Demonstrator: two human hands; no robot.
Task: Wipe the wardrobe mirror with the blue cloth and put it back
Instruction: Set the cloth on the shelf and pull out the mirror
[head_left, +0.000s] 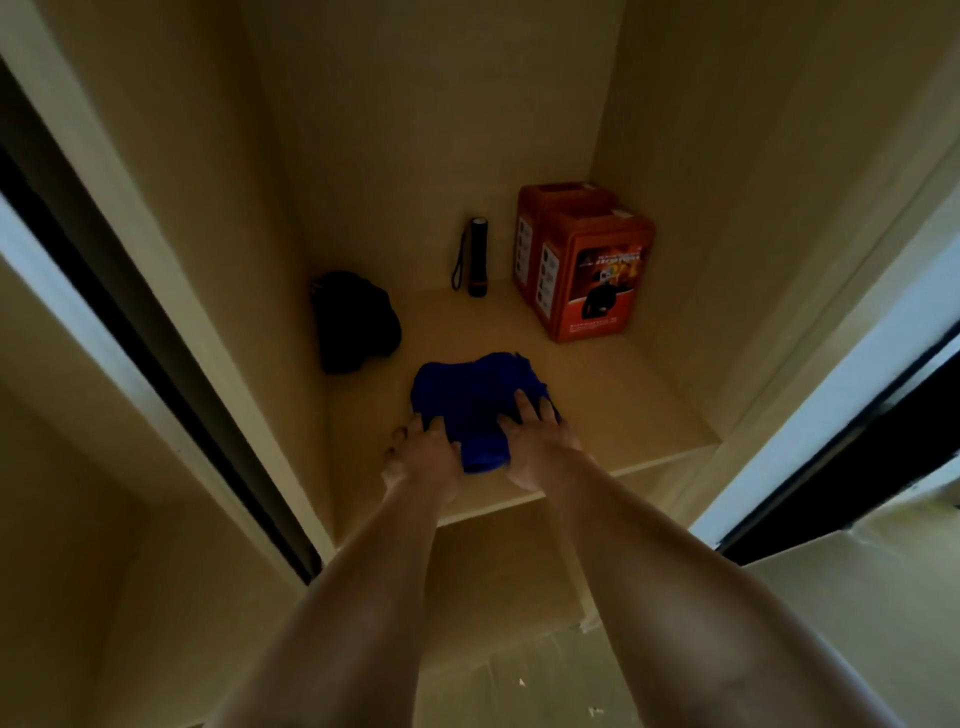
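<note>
While blue cloth (470, 397) lies on wardrobe shelf (623, 405), both hands flat on it, left hand (423, 454), right hand (535, 441), fingers spread.

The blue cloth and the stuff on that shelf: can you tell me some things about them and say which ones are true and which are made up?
1. Both hands are on the blue cloth. True: the left hand and the right hand rest on its near part.
2. The blue cloth hangs on a hook. False: it lies on the shelf.
3. A black flashlight stands upright at the back of the shelf. True.
4. The orange boxes are left of the flashlight. False: they stand to its right.
5. A dark bag sits against the left wall. True.
</note>
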